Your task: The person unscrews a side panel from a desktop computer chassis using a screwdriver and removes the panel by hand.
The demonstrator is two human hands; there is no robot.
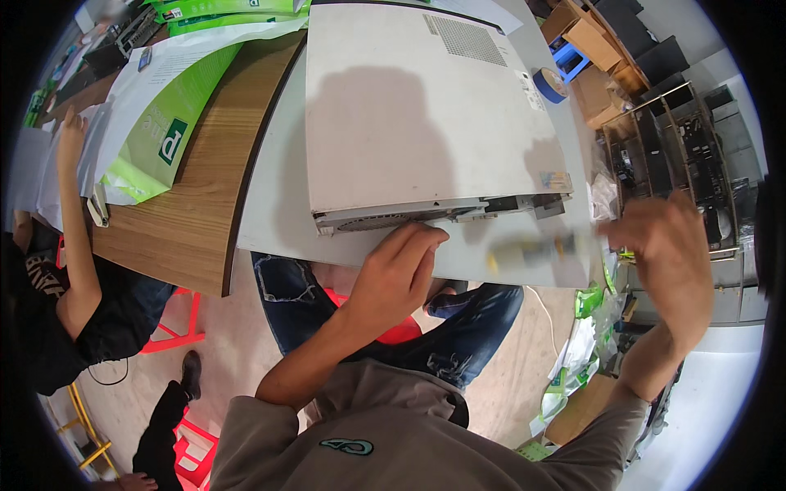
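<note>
A white metal computer case lies flat on the grey table, its open-slotted, vented edge facing me. My left hand is at that near edge, with thumb and fingers pinched together. Whatever is between its fingertips is too small to make out. My right hand, smeared by motion, is raised beyond the table's right side with its fingers curled. From its fingertips a blurred tool with yellow and dark parts reaches left over the table corner. It looks like a screwdriver, but its tip cannot be made out.
A roll of blue tape sits right of the case. On the left, a wooden table bears green-and-white packaging and a stapler, with another person's arm over papers. Boxes, plastic bags and a metal rack stand at right.
</note>
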